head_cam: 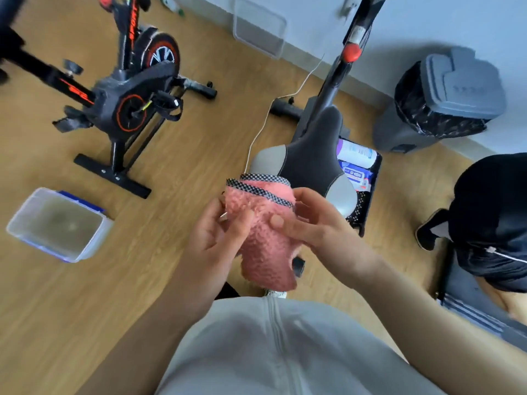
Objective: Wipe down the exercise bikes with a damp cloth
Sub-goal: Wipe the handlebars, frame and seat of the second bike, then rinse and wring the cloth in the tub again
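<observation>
A fluffy pink cloth (263, 246) with a black-and-white checked hem hangs between my hands in front of my chest. My left hand (219, 232) grips its left side with curled fingers. My right hand (310, 223) pinches its right side, thumb on the front. Just beyond the cloth is the grey and black saddle (313, 155) of one exercise bike, its post (342, 67) rising toward the wall. A second bike (128, 95), black with red trim, stands on the floor at the upper left, apart from both hands.
A clear plastic tub of murky water (60, 223) sits on the wooden floor at left. A grey lidded bin with a black liner (439, 104) stands by the wall. A black tray of supplies (359, 172) lies under the saddle. Another person in dark clothing (490, 218) is at right.
</observation>
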